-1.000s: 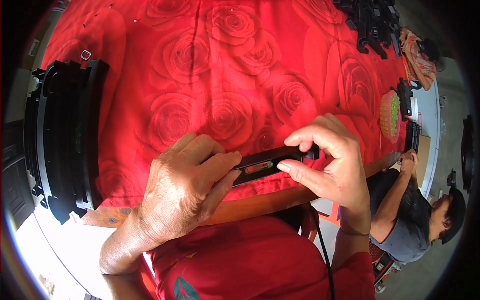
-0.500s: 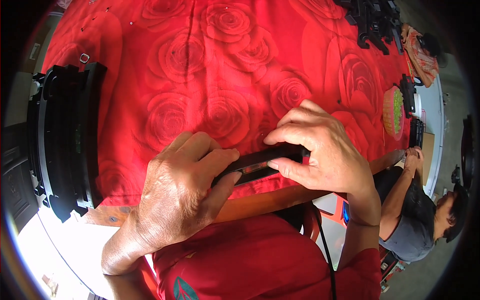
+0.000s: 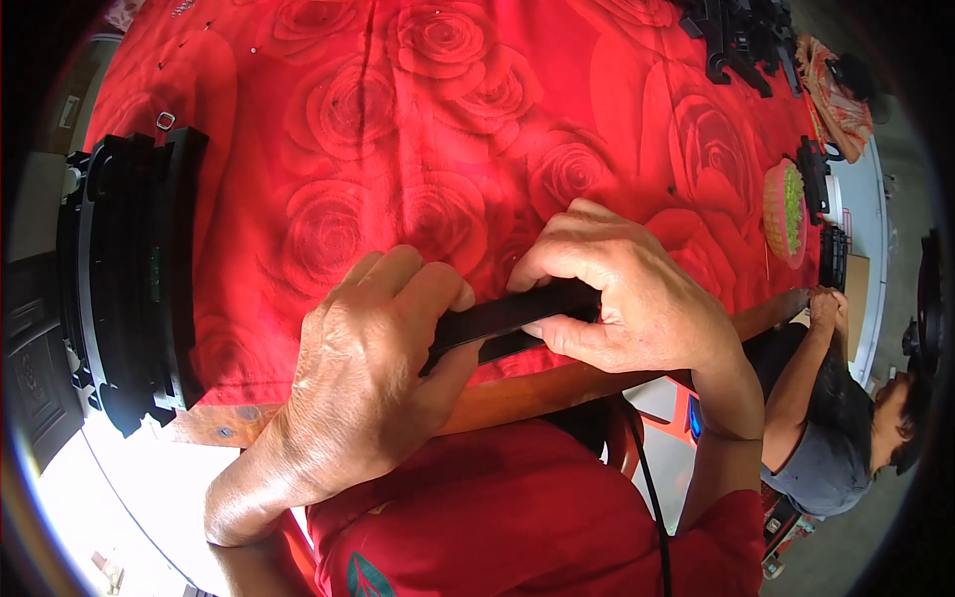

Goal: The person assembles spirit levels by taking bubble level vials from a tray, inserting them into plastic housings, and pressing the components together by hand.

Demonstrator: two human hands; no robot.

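Note:
Between my two hands is a long, narrow black plastic part point(image 3: 512, 312), held level just above the near edge of the table. My left hand point(image 3: 363, 348) grips its left end between thumb and fingers. At the other end my right hand point(image 3: 622, 289) pinches it, thumb below and fingers curled over the top. My fingers cover both ends, so its full length and exact kind cannot be made out.
On the red rose-patterned tablecloth point(image 3: 343, 234), long black plastic parts point(image 3: 164, 269) lie stacked at left. A small metal ring point(image 3: 165, 120) is beyond them. Far right are more black parts point(image 3: 736, 45) and a pink-rimmed basket with green bits point(image 3: 788, 214). A co-worker point(image 3: 836, 438) sits at right.
The black part has been turned between my hands, so a plain dark face shows where a slot with reddish bits showed before. Both hands still grip it.

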